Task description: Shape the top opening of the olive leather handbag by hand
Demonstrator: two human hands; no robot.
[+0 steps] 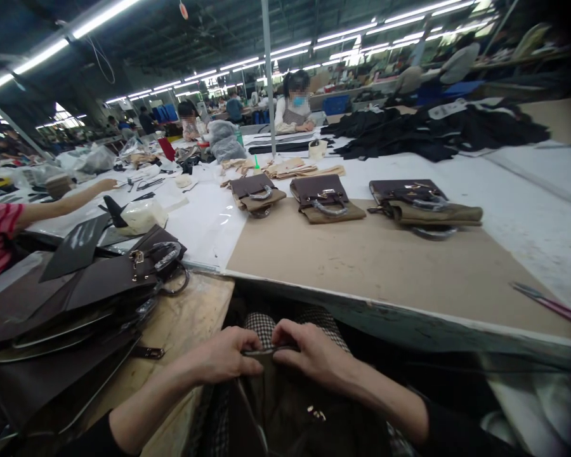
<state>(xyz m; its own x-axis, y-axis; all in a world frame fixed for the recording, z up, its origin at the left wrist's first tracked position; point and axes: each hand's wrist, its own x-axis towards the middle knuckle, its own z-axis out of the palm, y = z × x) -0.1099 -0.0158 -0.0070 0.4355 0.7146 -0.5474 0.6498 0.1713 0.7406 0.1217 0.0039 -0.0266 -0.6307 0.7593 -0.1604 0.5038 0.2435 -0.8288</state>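
Low in the frame, in my lap, lies a dark brown handbag (285, 406) with a small metal fitting on its front. My left hand (228, 358) and my right hand (309, 352) both pinch its top edge, fingertips meeting around a thin metal-coloured strip. Checked fabric shows under the bag. A stack of dark brown bag panels and handbags (99, 285) rests on the wooden bench to my left.
On the brown board (361, 260) ahead lie three brown-and-tan handbags (323, 198). A purple-handled tool (552, 303) sits at the right edge. A person's arm in a red striped sleeve (0, 235) reaches in from the left. Other workers sit at the far end; black fabric is piled back right.
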